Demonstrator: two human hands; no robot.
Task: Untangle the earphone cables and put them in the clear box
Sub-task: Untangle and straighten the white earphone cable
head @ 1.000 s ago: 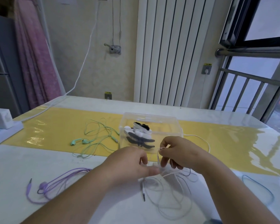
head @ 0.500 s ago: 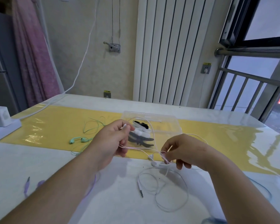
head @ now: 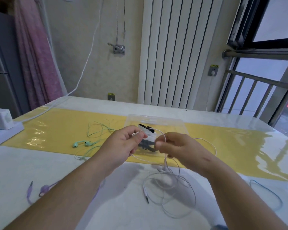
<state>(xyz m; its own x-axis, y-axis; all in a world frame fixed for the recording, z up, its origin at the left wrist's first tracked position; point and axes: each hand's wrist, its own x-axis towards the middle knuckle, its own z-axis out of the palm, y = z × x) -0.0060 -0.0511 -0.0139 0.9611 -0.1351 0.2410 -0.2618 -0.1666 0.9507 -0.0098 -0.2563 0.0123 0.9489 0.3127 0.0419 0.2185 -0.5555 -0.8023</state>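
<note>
A big white table (head: 40,171) fills the lower part of the view; a long shiny yellow mat (head: 60,130) lies across it; a clear plastic box (head: 173,123) sits on the mat near the middle, and there are some black and white things (head: 145,127) inside it, partly hidden behind the hands.

Both bare arms reach in from the bottom; the left hand (head: 123,145) and the right hand (head: 178,146) are held up close together, just in front of the box; each hand has its thumb and fingers curled in, pinching the thin white earphone cable (head: 165,161).

A bit of the cable arcs from one hand to the other; another loop swings out to the right over the mat; the rest hangs down from the right hand and lies in loose rings on the white table, outside the box; its small silver plug (head: 145,195) rests on the table at the left side of the rings.

A white charger block (head: 0,120) stands at the far left edge; mint green earphones (head: 83,143) lie on the mat, left of the box, with their cable in a messy heap; light purple earphones (head: 44,189) lie on the table beside the left arm; a thin blue cable (head: 266,190) curls on the table to the right of the right arm.
</note>
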